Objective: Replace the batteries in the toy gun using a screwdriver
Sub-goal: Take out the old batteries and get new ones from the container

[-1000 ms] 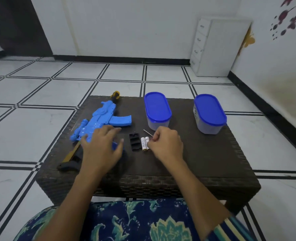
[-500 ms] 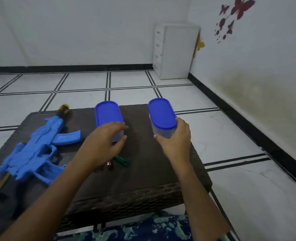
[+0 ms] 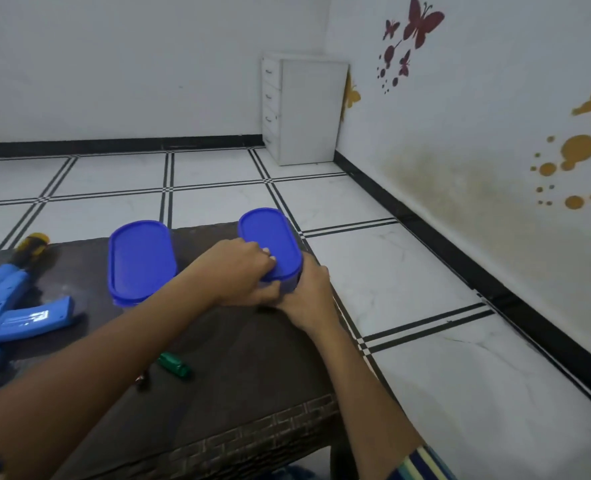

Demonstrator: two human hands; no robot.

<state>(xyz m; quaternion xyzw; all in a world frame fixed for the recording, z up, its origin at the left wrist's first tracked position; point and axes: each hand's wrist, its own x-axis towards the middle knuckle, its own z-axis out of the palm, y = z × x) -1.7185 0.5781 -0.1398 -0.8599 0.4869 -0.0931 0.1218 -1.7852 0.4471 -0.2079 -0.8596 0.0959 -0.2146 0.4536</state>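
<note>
Item 1: left hand (image 3: 244, 271), fingers curled over the near edge of the blue-lidded container (image 3: 270, 233), thumb under the lid's rim; we log it as grasping the lid.
Item 2: right hand (image 3: 309, 292), touching the left hand's right side, wrapped round the same container's near end.
Item 3: other container (image 3: 141, 258), lid on, just left of the left hand, untouched.
Item 4: blue toy gun (image 3: 6, 306), well left of both hands, lying flat on the dark woven table (image 3: 252, 375), no hand on it.
Item 5: green-handled screwdriver (image 3: 173, 364), nearer us than both hands, beside the left forearm; we see only its handle.
</note>
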